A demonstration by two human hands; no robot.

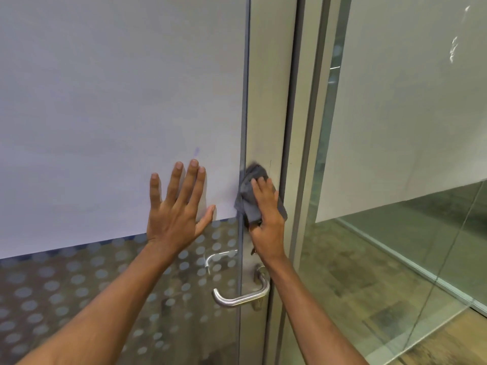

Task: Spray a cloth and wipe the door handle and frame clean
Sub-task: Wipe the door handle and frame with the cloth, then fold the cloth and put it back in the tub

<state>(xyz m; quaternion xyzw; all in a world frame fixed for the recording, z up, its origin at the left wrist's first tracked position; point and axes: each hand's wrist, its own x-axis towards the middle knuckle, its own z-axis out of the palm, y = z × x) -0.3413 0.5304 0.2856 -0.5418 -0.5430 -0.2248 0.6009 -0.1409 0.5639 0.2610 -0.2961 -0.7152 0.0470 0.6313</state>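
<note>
Both forearms reach up from the near edge. Low between them, the handle [238, 299], a bent steel lever, sticks out to the left from the frame [266, 101]. It sits just below the right wrist, and neither hand touches it.

Above it, the right hand [266, 219] holds the grey cloth [250, 204] against the frame. Its fingers lie over the bunched fabric and the thumb is tucked in at the lower edge, so the cloth is pinned between palm and metal. Folds spill out above the fingertips and on both sides of the hand, and the left fold overlaps the seam where frame meets glass.

To the left, the left hand [175, 214] lies flat on the door glass [118, 101]. Its fingers are straight and spread, the thumb points right, and it holds nothing. It rests at the lower edge of the frosted area, just above a dotted band [79, 285].

Through the dots a second handle [214, 258] shows on the far side.

Right of the frame is a clear pane [395, 233], with a wood floor [448, 338] behind it.
</note>
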